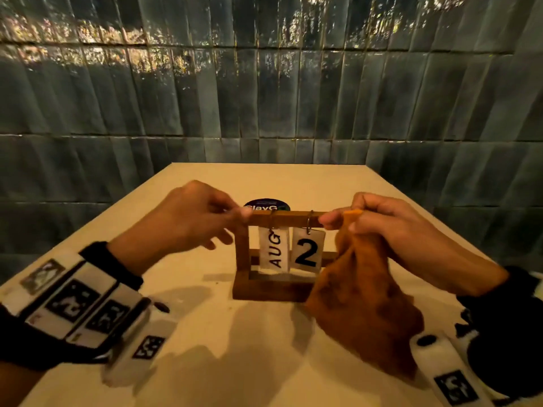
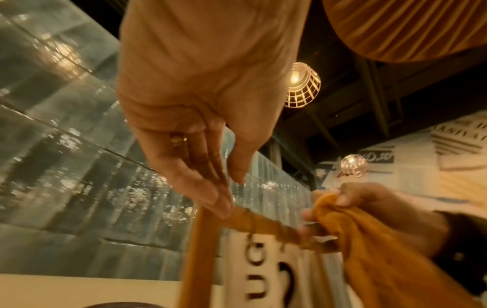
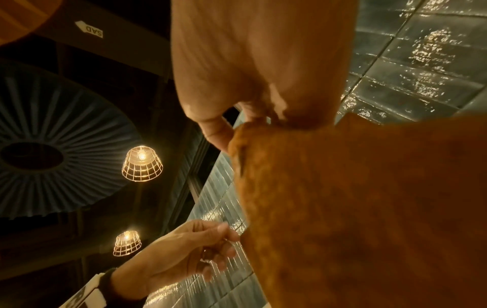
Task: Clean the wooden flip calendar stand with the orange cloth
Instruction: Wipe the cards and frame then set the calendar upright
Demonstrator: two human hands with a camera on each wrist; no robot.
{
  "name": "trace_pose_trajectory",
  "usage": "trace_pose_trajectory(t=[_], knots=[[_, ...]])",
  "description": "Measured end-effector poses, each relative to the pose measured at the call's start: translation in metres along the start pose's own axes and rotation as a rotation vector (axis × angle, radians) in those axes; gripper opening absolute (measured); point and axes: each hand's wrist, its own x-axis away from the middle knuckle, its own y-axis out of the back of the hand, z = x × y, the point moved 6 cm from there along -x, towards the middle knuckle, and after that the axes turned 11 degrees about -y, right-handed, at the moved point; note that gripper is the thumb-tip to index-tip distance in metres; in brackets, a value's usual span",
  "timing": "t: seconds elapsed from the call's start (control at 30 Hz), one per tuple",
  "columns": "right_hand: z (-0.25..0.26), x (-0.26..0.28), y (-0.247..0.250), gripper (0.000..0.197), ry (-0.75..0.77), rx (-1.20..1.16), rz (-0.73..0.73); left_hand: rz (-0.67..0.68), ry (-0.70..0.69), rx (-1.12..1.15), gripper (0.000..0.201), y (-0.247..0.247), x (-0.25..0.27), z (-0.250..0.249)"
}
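wooden flip calendar stand [image 1: 282, 217], frame centre, on bench [image 1: 205, 318]: left hand [image 1: 188, 221] pinching top bar's left end; right hand [image 1: 382, 227] gripping orange cloth [image 1: 361, 304] against right end.

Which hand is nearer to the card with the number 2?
Right. The right hand, holding the orange cloth, is beside the 2 card; the left hand holds the bar's far end, beyond the AUG card.
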Motion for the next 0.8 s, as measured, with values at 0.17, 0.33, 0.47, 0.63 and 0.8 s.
trace_pose_trajectory(t=[0.17, 0.33, 0.47, 0.63, 0.8], knots=[[0.001, -0.008, -0.012, 0.003, -0.013, -0.058, 0.014, 0.134, 0.145, -0.043, 0.026, -0.012, 0.003, 0.034], [0.004, -0.006, -0.027, 0.021, 0.049, 0.111, 0.029, 0.037, 0.142, 0.118, 0.01, -0.017, 0.01, 0.03], [0.003, -0.007, -0.027, 0.028, 0.083, 0.168, -0.001, 0.337, 0.16, 0.147, 0.024, -0.044, 0.02, 0.022], [0.0, -0.006, -0.033, 0.017, 0.061, 0.204, 0.072, 0.444, 0.224, 0.267, 0.044, -0.061, 0.019, 0.013], [0.004, -0.002, -0.036, 0.016, 0.097, 0.27, 0.095, 0.385, 0.299, 0.442, 0.043, -0.072, 0.011, 0.011]])
